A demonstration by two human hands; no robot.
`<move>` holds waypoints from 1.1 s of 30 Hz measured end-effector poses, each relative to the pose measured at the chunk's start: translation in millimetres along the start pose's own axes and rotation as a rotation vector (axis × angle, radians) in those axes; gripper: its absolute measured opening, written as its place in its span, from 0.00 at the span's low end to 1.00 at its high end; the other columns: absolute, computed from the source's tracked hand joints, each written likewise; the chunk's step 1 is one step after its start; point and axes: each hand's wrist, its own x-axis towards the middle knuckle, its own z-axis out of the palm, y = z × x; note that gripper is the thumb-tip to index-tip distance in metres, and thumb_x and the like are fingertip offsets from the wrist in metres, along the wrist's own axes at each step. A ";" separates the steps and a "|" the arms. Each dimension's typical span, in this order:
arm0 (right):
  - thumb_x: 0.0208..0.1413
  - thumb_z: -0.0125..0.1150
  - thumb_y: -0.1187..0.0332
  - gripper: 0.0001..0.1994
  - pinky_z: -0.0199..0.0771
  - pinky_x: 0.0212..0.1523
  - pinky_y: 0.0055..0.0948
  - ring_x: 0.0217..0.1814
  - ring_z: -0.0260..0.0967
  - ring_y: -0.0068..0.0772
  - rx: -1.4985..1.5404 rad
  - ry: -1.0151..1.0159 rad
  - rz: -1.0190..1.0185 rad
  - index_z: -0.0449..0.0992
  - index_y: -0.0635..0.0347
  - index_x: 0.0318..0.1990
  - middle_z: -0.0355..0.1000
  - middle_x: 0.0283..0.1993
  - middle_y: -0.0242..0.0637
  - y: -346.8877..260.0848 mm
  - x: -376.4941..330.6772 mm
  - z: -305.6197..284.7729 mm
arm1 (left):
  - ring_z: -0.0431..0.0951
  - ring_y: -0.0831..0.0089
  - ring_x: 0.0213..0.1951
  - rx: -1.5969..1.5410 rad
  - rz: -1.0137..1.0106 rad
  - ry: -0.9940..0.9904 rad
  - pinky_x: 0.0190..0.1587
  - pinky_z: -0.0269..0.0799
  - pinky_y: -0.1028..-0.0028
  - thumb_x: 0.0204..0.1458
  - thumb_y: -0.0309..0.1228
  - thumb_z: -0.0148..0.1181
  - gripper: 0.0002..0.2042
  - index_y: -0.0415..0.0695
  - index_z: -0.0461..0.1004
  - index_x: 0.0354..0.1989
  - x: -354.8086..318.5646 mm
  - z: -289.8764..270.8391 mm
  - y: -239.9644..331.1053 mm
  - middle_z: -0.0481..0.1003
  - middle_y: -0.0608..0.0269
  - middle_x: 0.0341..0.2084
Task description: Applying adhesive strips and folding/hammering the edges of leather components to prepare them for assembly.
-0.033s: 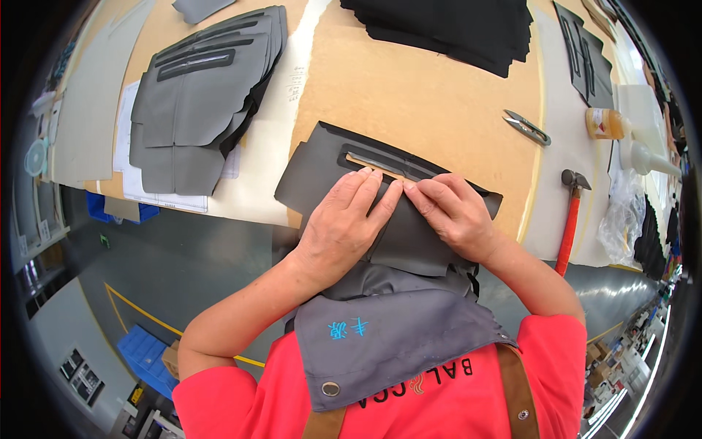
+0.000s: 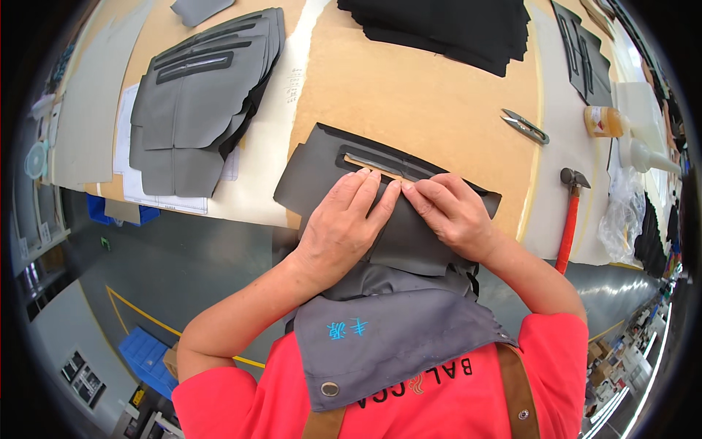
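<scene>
- Nothing has visibly moved since the earlier frame; both hands stay pressed on the dark panel.
- Left hand (image 2: 342, 223) lies flat on the dark grey panel (image 2: 322, 172), fingers extended and close together, tips at the near edge of its long slot (image 2: 380, 164).
- Right hand (image 2: 453, 212) rests beside it, fingers bent and pressing the panel; fingertips of the 2 hands almost touch.
- Panel sits at the near edge of the tan worktable (image 2: 417, 88), partly overhanging it.
- Stack of grey cut pieces (image 2: 197, 110) lies far left; black stack (image 2: 446, 25) far centre.
- Snips (image 2: 525, 126), a red-handled hammer (image 2: 569, 219) and possibly a glue bottle (image 2: 603, 121) lie right.
</scene>
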 end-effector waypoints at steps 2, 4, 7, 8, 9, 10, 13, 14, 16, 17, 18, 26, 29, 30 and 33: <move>0.45 0.65 0.76 0.21 0.80 0.43 0.33 0.43 0.74 0.39 -0.011 -0.014 -0.031 0.82 0.70 0.50 0.73 0.44 0.39 2.6 0.2 0.4 | 0.74 0.59 0.61 0.066 0.014 -0.033 0.64 0.74 0.64 0.51 0.23 0.60 0.26 0.39 0.75 0.62 1.9 -0.8 1.2 0.73 0.54 0.55; 0.46 0.65 0.76 0.21 0.80 0.43 0.33 0.43 0.74 0.39 0.031 -0.004 0.013 0.82 0.70 0.50 0.73 0.44 0.39 3.7 -1.7 0.7 | 0.74 0.59 0.61 0.055 0.033 -0.052 0.64 0.74 0.64 0.51 0.23 0.61 0.26 0.38 0.75 0.62 4.1 -2.7 3.0 0.73 0.54 0.55; 0.46 0.65 0.76 0.20 0.80 0.43 0.33 0.44 0.74 0.39 0.093 0.021 0.079 0.81 0.69 0.50 0.73 0.43 0.38 3.9 -7.6 5.3 | 0.74 0.60 0.61 0.061 0.058 -0.063 0.64 0.74 0.65 0.51 0.24 0.61 0.26 0.36 0.75 0.62 2.9 -1.6 3.4 0.73 0.54 0.55; 0.46 0.66 0.75 0.20 0.80 0.43 0.33 0.44 0.73 0.39 0.105 0.037 0.104 0.82 0.69 0.50 0.73 0.43 0.38 3.3 -9.2 6.1 | 0.74 0.60 0.61 0.079 0.068 -0.051 0.64 0.74 0.66 0.51 0.24 0.61 0.26 0.35 0.75 0.61 1.8 -0.8 3.7 0.73 0.54 0.55; 0.46 0.66 0.75 0.20 0.80 0.43 0.33 0.44 0.73 0.39 0.106 0.039 0.106 0.82 0.69 0.50 0.73 0.43 0.38 2.4 -8.7 5.2 | 0.74 0.60 0.61 0.079 0.070 -0.052 0.64 0.74 0.66 0.51 0.24 0.61 0.26 0.35 0.75 0.61 1.2 -0.8 4.3 0.73 0.54 0.55; 0.45 0.65 0.75 0.20 0.80 0.43 0.32 0.44 0.73 0.39 0.087 0.034 0.088 0.81 0.69 0.50 0.73 0.43 0.38 2.7 -7.1 3.9 | 0.74 0.60 0.60 0.083 0.062 -0.049 0.64 0.74 0.66 0.51 0.24 0.60 0.26 0.35 0.75 0.61 1.2 -0.6 4.5 0.73 0.54 0.54; 0.45 0.65 0.76 0.20 0.80 0.44 0.32 0.44 0.73 0.39 0.048 0.032 0.041 0.81 0.70 0.49 0.73 0.43 0.39 3.6 -5.3 3.6 | 0.75 0.60 0.60 0.078 0.051 -0.039 0.64 0.75 0.65 0.51 0.23 0.60 0.25 0.36 0.75 0.62 -0.3 1.6 5.0 0.74 0.55 0.54; 0.45 0.65 0.76 0.20 0.80 0.44 0.32 0.44 0.73 0.39 0.028 0.031 0.013 0.80 0.71 0.49 0.73 0.43 0.39 4.3 -4.9 3.9 | 0.75 0.60 0.60 0.065 0.046 -0.032 0.64 0.75 0.65 0.51 0.23 0.59 0.26 0.36 0.75 0.62 0.5 1.7 5.0 0.74 0.55 0.54; 0.45 0.64 0.76 0.20 0.80 0.45 0.32 0.44 0.73 0.39 0.007 0.023 0.001 0.80 0.72 0.49 0.73 0.43 0.39 7.5 5.4 2.5 | 0.75 0.59 0.60 0.050 0.031 -0.038 0.64 0.75 0.65 0.51 0.22 0.59 0.26 0.36 0.75 0.62 6.8 -4.5 -2.7 0.74 0.55 0.54; 0.45 0.64 0.76 0.20 0.79 0.46 0.33 0.44 0.73 0.39 -0.012 0.011 -0.010 0.80 0.73 0.49 0.73 0.43 0.40 9.3 10.0 2.5 | 0.75 0.59 0.60 0.031 0.013 -0.044 0.63 0.75 0.65 0.52 0.22 0.59 0.26 0.37 0.74 0.63 9.7 -7.2 -6.4 0.74 0.55 0.54; 0.45 0.64 0.76 0.20 0.79 0.46 0.33 0.44 0.73 0.39 -0.012 0.015 -0.009 0.80 0.73 0.49 0.73 0.43 0.40 11.6 12.3 4.4 | 0.75 0.59 0.60 0.034 0.016 -0.045 0.63 0.75 0.65 0.52 0.22 0.59 0.26 0.37 0.74 0.63 11.0 -6.7 -8.7 0.74 0.55 0.54; 0.47 0.63 0.76 0.20 0.80 0.47 0.34 0.44 0.73 0.39 -0.007 0.039 -0.021 0.80 0.71 0.50 0.73 0.43 0.40 18.0 15.9 10.1 | 0.76 0.60 0.60 0.117 -0.015 -0.017 0.64 0.75 0.66 0.52 0.23 0.59 0.26 0.43 0.75 0.64 11.8 0.6 -10.9 0.75 0.56 0.53; 0.48 0.63 0.76 0.20 0.80 0.47 0.34 0.45 0.74 0.40 0.050 0.038 0.072 0.80 0.69 0.51 0.74 0.43 0.40 18.1 7.1 11.4 | 0.76 0.60 0.60 0.153 -0.015 -0.015 0.64 0.75 0.67 0.52 0.23 0.60 0.26 0.43 0.75 0.64 11.6 3.2 -9.8 0.75 0.57 0.53; 0.48 0.63 0.76 0.20 0.80 0.47 0.34 0.45 0.74 0.40 0.077 0.041 0.136 0.80 0.67 0.51 0.74 0.43 0.40 18.1 5.0 12.2 | 0.76 0.60 0.60 0.158 -0.020 -0.009 0.64 0.74 0.67 0.52 0.23 0.60 0.26 0.44 0.75 0.64 11.4 4.2 -10.0 0.75 0.57 0.53; 0.46 0.66 0.80 0.20 0.79 0.39 0.34 0.42 0.74 0.38 0.124 0.106 0.157 0.82 0.63 0.50 0.75 0.40 0.37 18.2 6.8 12.1 | 0.75 0.60 0.60 0.181 -0.019 -0.011 0.64 0.75 0.67 0.52 0.23 0.60 0.27 0.43 0.75 0.64 10.3 4.4 -9.1 0.75 0.57 0.53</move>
